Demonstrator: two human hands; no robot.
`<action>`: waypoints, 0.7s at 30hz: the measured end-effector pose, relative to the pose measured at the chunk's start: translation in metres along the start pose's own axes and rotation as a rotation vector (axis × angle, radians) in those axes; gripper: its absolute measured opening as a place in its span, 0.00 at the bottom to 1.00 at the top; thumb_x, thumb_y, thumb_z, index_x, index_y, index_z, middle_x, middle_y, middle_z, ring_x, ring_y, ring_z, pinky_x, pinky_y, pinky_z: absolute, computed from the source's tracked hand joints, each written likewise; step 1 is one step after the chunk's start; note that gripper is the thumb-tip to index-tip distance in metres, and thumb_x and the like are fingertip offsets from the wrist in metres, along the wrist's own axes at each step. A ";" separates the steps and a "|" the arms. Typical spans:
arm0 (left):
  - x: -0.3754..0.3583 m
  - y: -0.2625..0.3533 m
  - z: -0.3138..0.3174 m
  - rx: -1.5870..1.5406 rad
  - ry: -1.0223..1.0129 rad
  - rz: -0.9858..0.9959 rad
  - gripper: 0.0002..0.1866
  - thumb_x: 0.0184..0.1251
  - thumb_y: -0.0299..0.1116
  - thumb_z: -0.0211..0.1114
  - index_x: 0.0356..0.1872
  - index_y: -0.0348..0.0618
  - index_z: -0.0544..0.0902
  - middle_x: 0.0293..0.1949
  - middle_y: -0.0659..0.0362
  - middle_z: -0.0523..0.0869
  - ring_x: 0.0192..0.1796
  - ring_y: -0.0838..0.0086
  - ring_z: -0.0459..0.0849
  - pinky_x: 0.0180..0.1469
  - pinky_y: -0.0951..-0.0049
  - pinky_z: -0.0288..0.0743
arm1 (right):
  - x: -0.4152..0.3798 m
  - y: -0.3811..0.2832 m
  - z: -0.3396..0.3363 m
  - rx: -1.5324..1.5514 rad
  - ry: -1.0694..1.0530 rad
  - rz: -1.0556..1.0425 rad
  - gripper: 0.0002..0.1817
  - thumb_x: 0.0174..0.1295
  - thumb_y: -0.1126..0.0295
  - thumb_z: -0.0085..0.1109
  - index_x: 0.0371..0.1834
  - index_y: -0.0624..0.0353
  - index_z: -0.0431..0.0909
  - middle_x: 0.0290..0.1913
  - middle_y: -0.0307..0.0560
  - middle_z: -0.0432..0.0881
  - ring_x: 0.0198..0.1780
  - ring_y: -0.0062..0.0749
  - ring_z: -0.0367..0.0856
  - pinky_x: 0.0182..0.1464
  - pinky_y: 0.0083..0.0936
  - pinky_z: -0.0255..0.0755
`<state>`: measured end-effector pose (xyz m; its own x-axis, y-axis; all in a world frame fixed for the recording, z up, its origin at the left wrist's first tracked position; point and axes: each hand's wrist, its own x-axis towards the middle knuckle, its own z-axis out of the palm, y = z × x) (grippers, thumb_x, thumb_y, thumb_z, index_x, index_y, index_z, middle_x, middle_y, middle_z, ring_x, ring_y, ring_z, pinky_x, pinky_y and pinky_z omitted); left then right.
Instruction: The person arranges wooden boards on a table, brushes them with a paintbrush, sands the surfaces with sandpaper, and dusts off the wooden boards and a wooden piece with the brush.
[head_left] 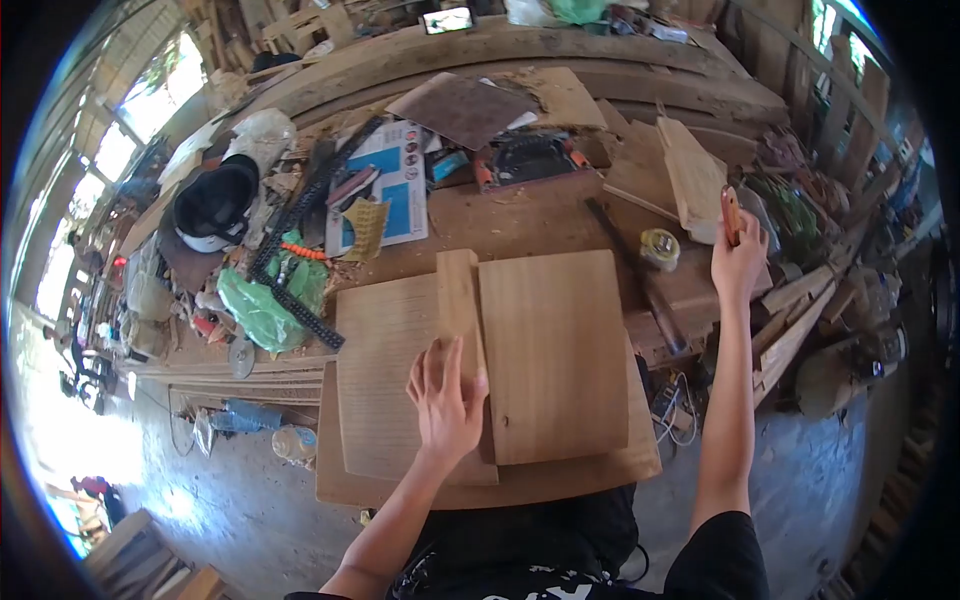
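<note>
My left hand (448,405) lies with fingers stretched out on a narrow wooden strip (459,290), its thumb at the strip's right edge. Under the strip is a ridged wooden board (385,370); to its right lies a smoother wooden board (555,360). Both boards rest on a larger wooden panel (640,440) in front of my body. Out to the right, my right hand (740,262) is closed around an orange-brown handled tool (731,215) held upright. Its working end cannot be made out.
On the workbench lie a dark metal bar (640,275), a tape roll (659,248), a black perforated strip (300,220), a green plastic bag (272,300), a dark cap (215,200) and printed paper (400,180). A wooden offcut (690,170) stands near my right hand.
</note>
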<state>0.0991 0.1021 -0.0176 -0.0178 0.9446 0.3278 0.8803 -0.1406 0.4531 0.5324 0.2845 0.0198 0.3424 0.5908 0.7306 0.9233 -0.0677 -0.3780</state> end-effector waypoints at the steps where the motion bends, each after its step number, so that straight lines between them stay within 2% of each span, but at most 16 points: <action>1: 0.001 0.002 -0.003 -0.004 -0.006 -0.006 0.33 0.77 0.45 0.61 0.79 0.51 0.67 0.73 0.36 0.68 0.74 0.34 0.64 0.75 0.36 0.54 | 0.008 -0.005 0.012 -0.066 -0.008 -0.003 0.25 0.70 0.55 0.66 0.63 0.57 0.78 0.52 0.57 0.85 0.61 0.55 0.78 0.62 0.46 0.71; 4: 0.000 0.002 -0.002 -0.016 0.015 0.006 0.34 0.76 0.45 0.62 0.80 0.51 0.67 0.74 0.36 0.68 0.74 0.36 0.64 0.74 0.37 0.54 | 0.015 -0.017 0.037 -0.357 0.023 -0.024 0.37 0.69 0.42 0.63 0.71 0.58 0.74 0.58 0.65 0.83 0.67 0.62 0.73 0.69 0.55 0.64; 5: 0.000 0.001 -0.002 -0.004 0.012 -0.005 0.34 0.75 0.45 0.63 0.79 0.50 0.67 0.74 0.38 0.68 0.75 0.38 0.64 0.74 0.38 0.55 | 0.014 -0.018 0.044 -0.430 -0.015 0.028 0.47 0.66 0.32 0.59 0.74 0.62 0.71 0.61 0.72 0.80 0.68 0.67 0.72 0.70 0.59 0.61; 8: 0.000 0.001 -0.004 -0.014 0.014 -0.002 0.35 0.74 0.44 0.64 0.79 0.49 0.67 0.74 0.39 0.68 0.76 0.39 0.63 0.74 0.38 0.55 | 0.014 -0.029 0.044 -0.530 -0.251 0.057 0.52 0.64 0.29 0.58 0.76 0.65 0.69 0.64 0.75 0.79 0.71 0.69 0.70 0.71 0.58 0.61; 9: -0.001 0.000 -0.003 -0.018 0.017 -0.002 0.34 0.74 0.43 0.65 0.79 0.48 0.68 0.74 0.40 0.67 0.76 0.39 0.63 0.75 0.38 0.55 | 0.010 -0.030 0.046 -0.530 -0.218 0.086 0.54 0.63 0.27 0.55 0.73 0.69 0.72 0.62 0.78 0.80 0.70 0.68 0.73 0.71 0.57 0.62; 12: -0.002 -0.002 -0.003 -0.061 0.041 0.008 0.34 0.73 0.43 0.65 0.78 0.48 0.69 0.75 0.40 0.66 0.76 0.39 0.62 0.75 0.39 0.55 | 0.022 -0.040 0.032 -0.487 -0.385 0.118 0.51 0.64 0.28 0.55 0.71 0.68 0.74 0.58 0.74 0.84 0.65 0.65 0.79 0.72 0.57 0.61; 15: -0.001 -0.001 -0.008 -0.118 0.065 -0.014 0.32 0.74 0.43 0.65 0.76 0.47 0.71 0.76 0.42 0.66 0.77 0.40 0.62 0.75 0.39 0.55 | 0.031 -0.034 0.025 -0.417 -0.299 0.060 0.47 0.65 0.32 0.58 0.67 0.69 0.77 0.56 0.68 0.87 0.60 0.66 0.82 0.74 0.54 0.61; 18: -0.001 -0.001 -0.008 -0.197 0.101 -0.038 0.30 0.75 0.42 0.65 0.75 0.47 0.73 0.75 0.43 0.66 0.77 0.41 0.62 0.76 0.40 0.55 | 0.054 -0.051 -0.011 0.032 -0.418 0.200 0.43 0.64 0.37 0.64 0.62 0.72 0.80 0.56 0.64 0.87 0.61 0.69 0.80 0.75 0.51 0.60; 19: -0.001 0.000 -0.009 -0.239 0.108 -0.049 0.30 0.75 0.41 0.66 0.75 0.47 0.73 0.75 0.44 0.67 0.77 0.41 0.62 0.76 0.41 0.56 | 0.053 -0.074 -0.030 0.126 -0.412 0.256 0.41 0.63 0.40 0.68 0.58 0.75 0.82 0.61 0.66 0.85 0.65 0.67 0.79 0.73 0.47 0.64; 21: 0.000 -0.009 -0.009 -0.396 0.103 -0.035 0.30 0.74 0.39 0.66 0.74 0.46 0.73 0.76 0.44 0.66 0.78 0.42 0.62 0.76 0.42 0.57 | 0.041 -0.089 -0.047 0.387 -0.314 0.028 0.40 0.64 0.41 0.68 0.61 0.73 0.81 0.65 0.65 0.82 0.69 0.60 0.78 0.75 0.44 0.63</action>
<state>0.0867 0.1005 -0.0142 -0.1098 0.9190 0.3787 0.6280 -0.2312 0.7431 0.4722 0.2774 0.1102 0.2426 0.8103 0.5334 0.7617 0.1815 -0.6220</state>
